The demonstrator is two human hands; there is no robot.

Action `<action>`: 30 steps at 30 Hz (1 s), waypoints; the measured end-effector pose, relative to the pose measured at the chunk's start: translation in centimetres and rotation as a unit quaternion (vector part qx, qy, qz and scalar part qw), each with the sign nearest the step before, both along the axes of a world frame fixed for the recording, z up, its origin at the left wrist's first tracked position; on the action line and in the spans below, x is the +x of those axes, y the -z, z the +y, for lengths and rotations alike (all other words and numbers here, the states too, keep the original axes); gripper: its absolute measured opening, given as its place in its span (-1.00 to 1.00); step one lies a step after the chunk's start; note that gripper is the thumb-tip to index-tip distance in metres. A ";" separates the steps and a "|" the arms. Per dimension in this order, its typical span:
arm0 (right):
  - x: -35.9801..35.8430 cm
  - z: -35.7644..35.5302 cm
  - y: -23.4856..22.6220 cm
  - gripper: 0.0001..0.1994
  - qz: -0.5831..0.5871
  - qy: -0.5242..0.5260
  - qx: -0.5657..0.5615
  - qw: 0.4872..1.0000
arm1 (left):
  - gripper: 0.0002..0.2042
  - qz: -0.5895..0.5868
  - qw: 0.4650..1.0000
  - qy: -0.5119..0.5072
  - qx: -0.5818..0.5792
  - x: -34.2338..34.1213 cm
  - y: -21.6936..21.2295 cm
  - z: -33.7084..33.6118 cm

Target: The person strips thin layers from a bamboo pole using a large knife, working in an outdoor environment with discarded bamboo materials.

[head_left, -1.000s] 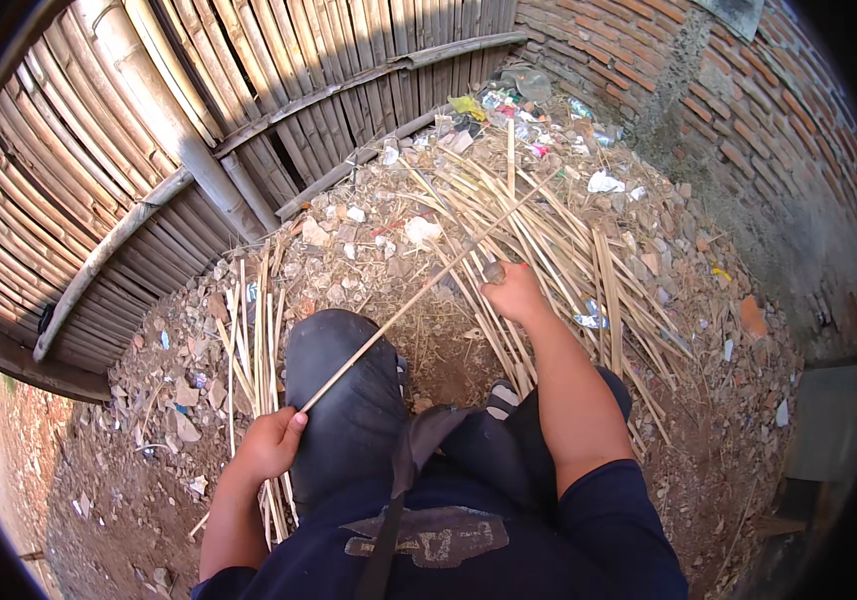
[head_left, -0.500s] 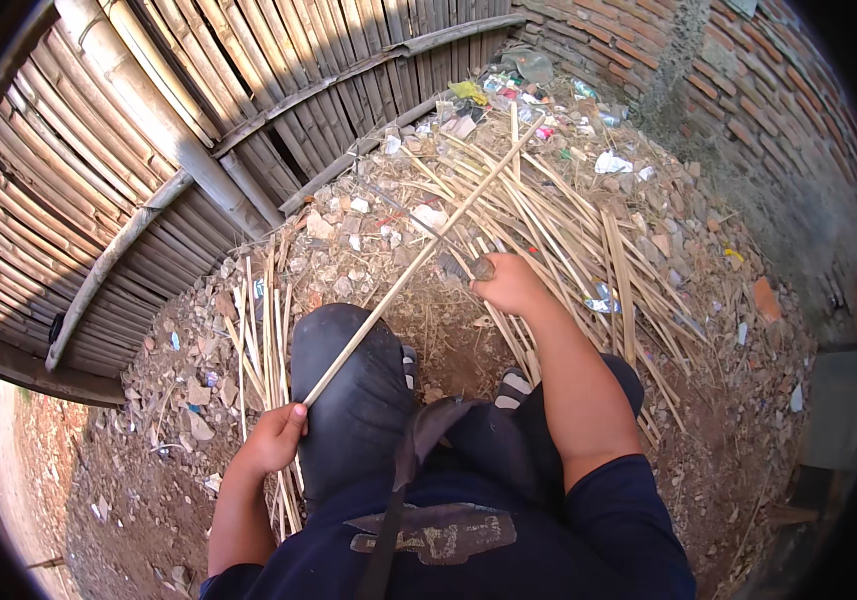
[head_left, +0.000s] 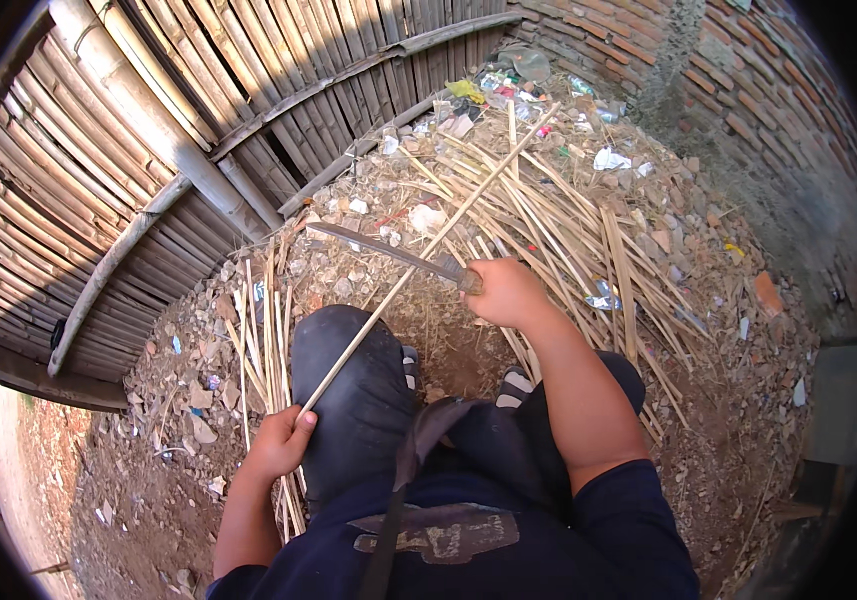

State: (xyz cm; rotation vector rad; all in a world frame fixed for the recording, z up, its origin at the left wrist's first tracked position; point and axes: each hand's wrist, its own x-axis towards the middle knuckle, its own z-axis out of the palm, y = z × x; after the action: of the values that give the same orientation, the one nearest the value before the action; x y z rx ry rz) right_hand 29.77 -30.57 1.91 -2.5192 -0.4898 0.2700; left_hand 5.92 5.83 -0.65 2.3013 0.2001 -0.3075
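Observation:
A long, thin bamboo strip (head_left: pixel 380 310) runs from beside my left knee up and away to the right, over the heap. Its near end is in my left hand (head_left: pixel 280 444), which is closed round it with the thumb on top. My right hand (head_left: pixel 504 293) grips the handle of a long knife (head_left: pixel 385 249). The blade points to the left and crosses the strip around its middle; whether it touches the strip I cannot tell. Many more bamboo strips (head_left: pixel 558 230) lie spread beyond my right hand, and a smaller bunch (head_left: pixel 266 345) rests beside my left knee.
A bamboo slat fence (head_left: pixel 148 150) stands at the left, and a brick wall (head_left: pixel 768 110) at the right. Rubble and litter (head_left: pixel 518 85) cover the sloping ground ahead. My knees (head_left: pixel 348 390) are bent, and a dark strap (head_left: pixel 413 450) hangs down my front.
The knife has swung up and turned, its blade now showing clearly across the strip. My right hand has shifted slightly left and down. My left hand still holds the strip, slightly further right.

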 end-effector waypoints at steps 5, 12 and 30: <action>-0.5 0.3 -1.5 -0.62 0.038 -0.091 -0.055 0.994 | -0.51 0.031 0.999 0.019 -0.009 -1.1 -1.8 0.2; 1.2 -1.5 1.0 -0.57 0.045 -0.006 -0.022 0.999 | -0.53 0.022 0.999 0.026 0.021 -1.3 -2.4 -0.6; 1.6 -1.3 4.5 -0.59 -0.005 0.068 0.001 0.998 | -0.58 -0.023 0.994 0.019 0.103 -1.3 -1.3 -1.9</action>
State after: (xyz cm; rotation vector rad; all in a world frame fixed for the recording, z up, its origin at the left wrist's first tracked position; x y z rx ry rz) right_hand 31.38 -31.91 -2.55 -2.5387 -0.3210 0.2042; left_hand 4.62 3.97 0.64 2.5164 0.1730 -0.2638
